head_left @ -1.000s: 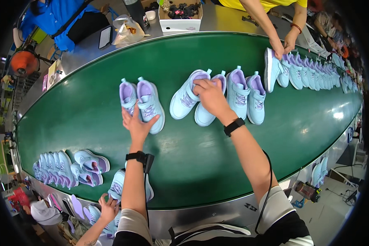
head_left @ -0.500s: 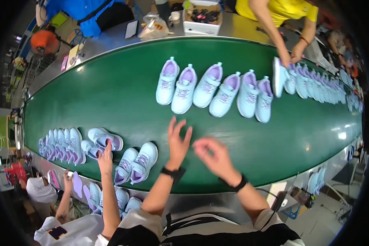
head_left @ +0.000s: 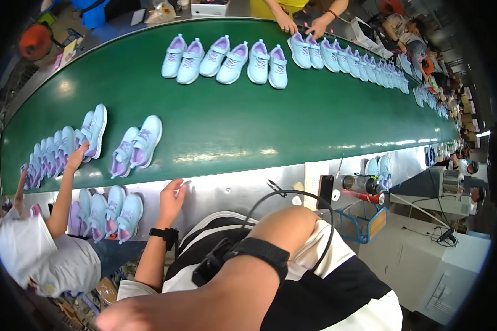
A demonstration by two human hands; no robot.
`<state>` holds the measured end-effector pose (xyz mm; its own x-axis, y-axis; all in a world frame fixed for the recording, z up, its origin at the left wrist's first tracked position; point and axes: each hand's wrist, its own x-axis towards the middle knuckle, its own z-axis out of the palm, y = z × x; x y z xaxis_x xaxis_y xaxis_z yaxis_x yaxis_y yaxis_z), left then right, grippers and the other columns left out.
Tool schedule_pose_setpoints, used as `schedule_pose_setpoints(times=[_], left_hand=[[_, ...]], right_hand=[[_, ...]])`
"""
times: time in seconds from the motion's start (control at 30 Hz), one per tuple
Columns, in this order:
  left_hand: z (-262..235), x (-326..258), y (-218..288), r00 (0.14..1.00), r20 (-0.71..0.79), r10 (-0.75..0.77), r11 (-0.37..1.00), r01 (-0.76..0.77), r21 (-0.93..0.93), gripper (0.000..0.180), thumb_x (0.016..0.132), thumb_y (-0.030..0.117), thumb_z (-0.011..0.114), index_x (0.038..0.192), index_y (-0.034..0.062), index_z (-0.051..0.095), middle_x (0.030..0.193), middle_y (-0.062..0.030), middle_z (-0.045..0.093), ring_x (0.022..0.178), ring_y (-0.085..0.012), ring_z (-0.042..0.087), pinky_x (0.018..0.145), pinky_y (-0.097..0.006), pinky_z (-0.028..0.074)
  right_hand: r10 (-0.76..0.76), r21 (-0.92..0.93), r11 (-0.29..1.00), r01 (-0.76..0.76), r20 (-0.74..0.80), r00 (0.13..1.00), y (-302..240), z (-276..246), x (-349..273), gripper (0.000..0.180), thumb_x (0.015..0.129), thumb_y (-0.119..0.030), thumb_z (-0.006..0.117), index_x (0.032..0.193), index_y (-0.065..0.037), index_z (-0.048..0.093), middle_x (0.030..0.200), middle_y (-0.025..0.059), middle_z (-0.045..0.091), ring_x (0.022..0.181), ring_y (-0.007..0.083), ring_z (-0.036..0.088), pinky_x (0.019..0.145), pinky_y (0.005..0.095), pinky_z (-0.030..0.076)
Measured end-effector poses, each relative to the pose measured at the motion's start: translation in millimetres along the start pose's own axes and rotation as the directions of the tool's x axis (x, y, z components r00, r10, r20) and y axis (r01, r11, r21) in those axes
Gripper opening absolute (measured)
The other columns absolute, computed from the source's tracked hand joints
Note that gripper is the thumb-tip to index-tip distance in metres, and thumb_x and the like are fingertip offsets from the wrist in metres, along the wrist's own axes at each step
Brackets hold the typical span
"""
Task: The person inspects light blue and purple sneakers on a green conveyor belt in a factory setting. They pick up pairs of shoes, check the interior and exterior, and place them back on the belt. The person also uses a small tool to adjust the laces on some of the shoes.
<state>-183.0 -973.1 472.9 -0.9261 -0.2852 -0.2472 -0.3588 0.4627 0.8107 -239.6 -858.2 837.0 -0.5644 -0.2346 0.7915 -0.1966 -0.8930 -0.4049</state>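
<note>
My left hand [head_left: 172, 201] is empty, with thumb and fingers apart, over the metal ledge near the belt's front edge. Bent across my body, my right forearm brings my right hand [head_left: 171, 309] large and close to the lower edge; its fingers are cut off or blurred. Nearest to my left hand on the belt is a pair of light blue shoes with lilac linings [head_left: 138, 146]. More such shoes [head_left: 131, 218] stand on the ledge to its left. A row of paired shoes [head_left: 223, 60] lies along the belt's far side.
On the green belt [head_left: 215, 121], a left co-worker's hand [head_left: 77, 157] holds a shoe beside a row [head_left: 49, 151]. Across, another person's hands [head_left: 317, 27] touch shoes. Snips [head_left: 276, 187], a phone [head_left: 325, 190] and a dark bottle [head_left: 359, 183] lie right; a black cable loops near my arm.
Both hands have drawn back from over the belt; my right arm has swung leftward across my body. The view has shifted. The left co-worker's shoe now stands by the row; the far co-worker's shoe is down.
</note>
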Motion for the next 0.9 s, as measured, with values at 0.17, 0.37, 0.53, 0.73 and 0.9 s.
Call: schedule_pose_setpoints(times=[0.17, 0.37, 0.53, 0.73, 0.9], left_hand=[[-48, -15, -66, 0.989, -0.149, 0.016, 0.979, 0.015, 0.204, 0.027, 0.083, 0.02, 0.063, 0.104, 0.0033, 0.063, 0.093, -0.0168, 0.066, 0.086, -0.0308, 0.063, 0.075, -0.038, 0.049], [-95, 53, -104, 0.935, -0.268, 0.231, 0.787, -0.017, 0.617, 0.051, 0.077, 0.026, 0.068, 0.123, 0.0105, 0.052, 0.127, -0.0273, 0.044, 0.117, -0.0398, 0.043, 0.096, -0.049, 0.035], [-109, 90, -107, 0.996, -0.06, -0.069, 0.673, 0.091, 0.734, 0.078, 0.066, 0.046, 0.074, 0.135, 0.0282, 0.042, 0.138, -0.0307, 0.03, 0.131, -0.0437, 0.025, 0.102, -0.06, 0.023], [-101, 116, -124, 0.984, -0.11, -0.137, 0.612, 0.171, 0.772, 0.06, 0.066, 0.047, 0.074, 0.12, 0.0232, 0.059, 0.134, -0.0273, 0.038, 0.131, -0.0413, 0.025, 0.099, -0.065, 0.023], [-104, 115, -127, 0.998, -0.029, 0.054, 0.719, -0.019, 0.695, 0.048, 0.073, 0.037, 0.073, 0.106, 0.0015, 0.064, 0.108, -0.0327, 0.055, 0.108, -0.0456, 0.046, 0.095, -0.044, 0.037]], right_hand=[[-0.073, -0.091, 0.992, 0.082, 0.092, 0.993, -14, 45, -21, 0.046, 0.083, -0.042, 0.063, 0.056, -0.012, 0.04, 0.056, -0.0002, 0.043, 0.048, 0.0213, 0.048, 0.042, 0.0342, 0.035], [-0.186, -0.228, 0.949, 0.217, 0.15, 0.971, -13, 76, -19, 0.046, 0.083, -0.038, 0.064, 0.056, -0.012, 0.038, 0.055, 0.0006, 0.042, 0.047, 0.0212, 0.047, 0.041, 0.032, 0.034], [-0.031, -0.349, 0.92, 0.176, 0.384, 0.923, -19, 80, -8, 0.044, 0.083, -0.036, 0.064, 0.056, -0.011, 0.038, 0.054, 0.0009, 0.041, 0.047, 0.0211, 0.047, 0.041, 0.032, 0.034], [-0.246, -0.525, 0.779, 0.343, 0.248, 0.937, -15, 91, 1, 0.044, 0.082, -0.039, 0.065, 0.057, -0.012, 0.04, 0.054, 0.0003, 0.041, 0.047, 0.0202, 0.047, 0.042, 0.0324, 0.034], [-0.269, -0.528, 0.784, 0.327, 0.186, 0.945, -12, 86, 6, 0.042, 0.083, -0.04, 0.063, 0.058, -0.013, 0.043, 0.056, -0.0004, 0.043, 0.048, 0.0204, 0.048, 0.041, 0.0332, 0.032]])
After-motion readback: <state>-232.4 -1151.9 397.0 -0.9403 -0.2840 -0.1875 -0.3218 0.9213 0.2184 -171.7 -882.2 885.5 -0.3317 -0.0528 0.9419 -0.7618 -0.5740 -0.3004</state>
